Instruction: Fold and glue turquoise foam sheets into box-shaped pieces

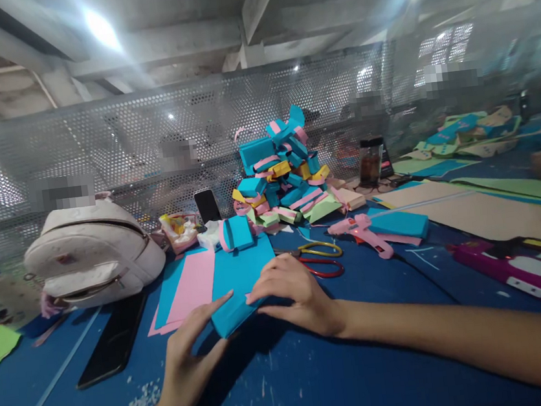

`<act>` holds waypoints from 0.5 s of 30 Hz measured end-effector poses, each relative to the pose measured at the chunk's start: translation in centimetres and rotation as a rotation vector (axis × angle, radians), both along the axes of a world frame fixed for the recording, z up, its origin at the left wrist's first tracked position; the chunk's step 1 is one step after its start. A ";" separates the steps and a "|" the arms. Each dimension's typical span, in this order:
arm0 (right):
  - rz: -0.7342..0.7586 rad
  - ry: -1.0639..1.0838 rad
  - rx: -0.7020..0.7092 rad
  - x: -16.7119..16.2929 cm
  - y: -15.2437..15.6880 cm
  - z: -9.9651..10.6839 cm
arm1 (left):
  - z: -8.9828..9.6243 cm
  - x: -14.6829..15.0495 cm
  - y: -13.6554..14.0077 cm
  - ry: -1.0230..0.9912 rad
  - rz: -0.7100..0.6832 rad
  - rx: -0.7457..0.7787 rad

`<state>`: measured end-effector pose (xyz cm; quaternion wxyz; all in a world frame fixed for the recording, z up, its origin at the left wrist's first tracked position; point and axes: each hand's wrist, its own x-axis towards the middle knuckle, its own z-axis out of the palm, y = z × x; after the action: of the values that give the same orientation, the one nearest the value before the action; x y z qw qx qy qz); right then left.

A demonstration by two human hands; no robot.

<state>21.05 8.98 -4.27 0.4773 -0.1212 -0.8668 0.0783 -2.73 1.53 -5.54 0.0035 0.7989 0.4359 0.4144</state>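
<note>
A small folded blue paper box [229,316] is held low over the blue table, slightly tilted. My left hand [189,346] grips its left end, with the thumb below and the index finger along the top. At the other end, my right hand [295,291] closes its fingers over the box, where a bit of pink shows at the fingertips. Sheets of blue paper [243,265] and pink paper [192,283] lie just behind. Scissors [324,268] with red and yellow handle loops rest beyond my right hand. A finished-looking blue box with a pink strip [237,233] sits on the sheets.
A heap of coloured paper boxes [282,182] rises against the perforated metal screen [146,139]. To the right lie a pink glue gun [362,231] with its cord and a purple power strip [517,269]. A white backpack [95,249] and black phone [113,341] are on the left.
</note>
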 end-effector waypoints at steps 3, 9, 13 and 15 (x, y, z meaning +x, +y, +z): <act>0.019 0.015 -0.026 -0.1 -0.2 -0.1 | 0.0 0.1 -0.1 0.007 -0.012 0.006; 0.040 0.049 -0.062 -0.2 -0.4 0.0 | 0.2 0.1 -0.3 0.034 -0.024 0.026; 0.019 0.053 -0.122 -0.3 -0.7 0.1 | 0.2 0.1 -0.3 0.047 -0.008 0.050; 0.010 0.069 -0.167 -0.4 -0.9 0.3 | 0.1 0.1 -0.2 0.046 0.004 0.055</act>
<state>20.69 8.13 -4.01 0.4946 -0.1535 -0.8410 0.1567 -2.67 1.32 -5.39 -0.0294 0.8071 0.4260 0.4077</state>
